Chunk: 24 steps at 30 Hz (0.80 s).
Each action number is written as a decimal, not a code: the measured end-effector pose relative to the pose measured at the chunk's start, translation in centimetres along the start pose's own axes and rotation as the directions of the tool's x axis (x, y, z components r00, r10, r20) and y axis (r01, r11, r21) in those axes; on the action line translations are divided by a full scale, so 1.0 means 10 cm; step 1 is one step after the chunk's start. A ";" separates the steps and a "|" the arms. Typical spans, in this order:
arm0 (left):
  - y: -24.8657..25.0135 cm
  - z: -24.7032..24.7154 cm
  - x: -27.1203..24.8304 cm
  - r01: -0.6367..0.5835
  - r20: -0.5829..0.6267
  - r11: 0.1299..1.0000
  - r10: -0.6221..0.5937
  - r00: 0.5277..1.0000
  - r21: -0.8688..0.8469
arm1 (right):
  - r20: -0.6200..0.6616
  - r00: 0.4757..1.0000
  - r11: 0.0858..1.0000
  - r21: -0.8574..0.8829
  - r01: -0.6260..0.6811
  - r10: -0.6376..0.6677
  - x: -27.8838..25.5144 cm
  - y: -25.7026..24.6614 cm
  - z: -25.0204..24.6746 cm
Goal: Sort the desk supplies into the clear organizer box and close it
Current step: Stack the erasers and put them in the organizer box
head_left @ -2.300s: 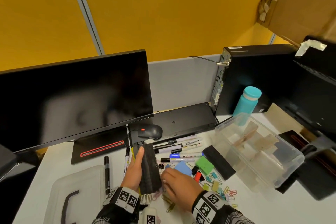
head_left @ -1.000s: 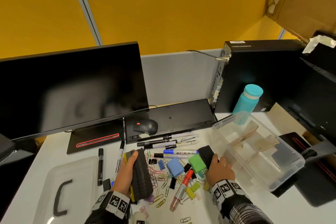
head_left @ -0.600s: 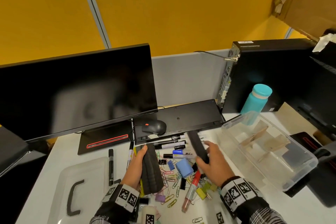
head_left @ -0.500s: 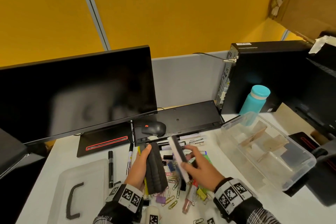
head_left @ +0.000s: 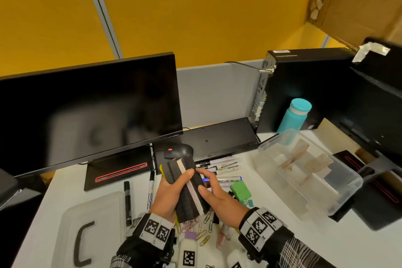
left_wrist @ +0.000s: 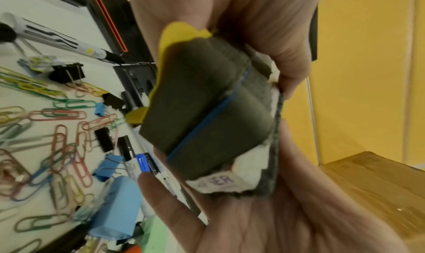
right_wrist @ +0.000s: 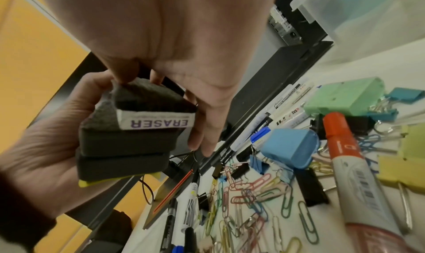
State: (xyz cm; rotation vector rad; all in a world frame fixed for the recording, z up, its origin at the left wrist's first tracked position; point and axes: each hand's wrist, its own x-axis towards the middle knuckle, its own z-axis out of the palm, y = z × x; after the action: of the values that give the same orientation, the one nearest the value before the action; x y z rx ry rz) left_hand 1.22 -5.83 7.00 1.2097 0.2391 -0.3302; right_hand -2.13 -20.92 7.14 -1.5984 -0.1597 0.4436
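Presently the desk (head_left: 289, 235) shows bare white surface only along its near right edge, in front of the clear organizer box (head_left: 339, 197); that box stands open at the right, holding upright cardboard dividers (head_left: 293, 160). Its lid (head_left: 95, 226) lies flat at the near left. Above the paper clips (right_wrist: 257, 193) and markers (head_left: 226, 164), the left hand (head_left: 167, 193) grips a stack of erasers (head_left: 187, 189), and the right hand (head_left: 219, 196) clasps its other side.

Dark monitor (head_left: 87, 111) at left on the white counter (head_left: 282, 239); black mouse (head_left: 179, 150) before a black keyboard (head_left: 217, 137); teal bottle (head_left: 294, 118) beside a black computer tower (head_left: 304, 85); yellow partition (head_left: 195, 6) behind.
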 end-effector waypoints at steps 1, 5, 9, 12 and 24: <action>0.02 0.04 -0.01 -0.007 0.004 1.000 0.007 1.000 -0.008 | -0.003 1.000 0.999 0.044 -0.020 0.020 -0.01 -0.01 -0.03; 0.08 0.25 -0.04 -0.036 0.031 0.998 0.037 0.999 -0.054 | 0.064 0.974 0.862 0.457 -0.221 0.216 -0.02 -0.07 -0.23; 0.10 0.49 0.01 -0.110 0.111 0.994 0.110 0.988 -0.007 | 0.233 0.948 0.785 0.537 -0.311 0.216 -0.11 -0.24 -0.55; 0.14 0.63 0.10 -0.159 0.171 0.981 0.140 0.975 0.106 | 0.240 0.947 0.809 0.499 -0.311 0.216 -0.15 -0.34 -0.83; 0.01 1.59 0.48 -0.256 0.025 0.912 0.262 0.965 0.321 | 0.084 0.988 0.283 -0.952 0.117 -0.127 -0.09 -0.57 -1.94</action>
State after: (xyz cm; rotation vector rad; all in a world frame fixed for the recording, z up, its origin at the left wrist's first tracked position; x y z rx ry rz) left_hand 5.79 -21.35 10.74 1.5498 0.0370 -0.1271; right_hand 5.29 -38.69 13.23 -2.7957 -0.6531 0.1782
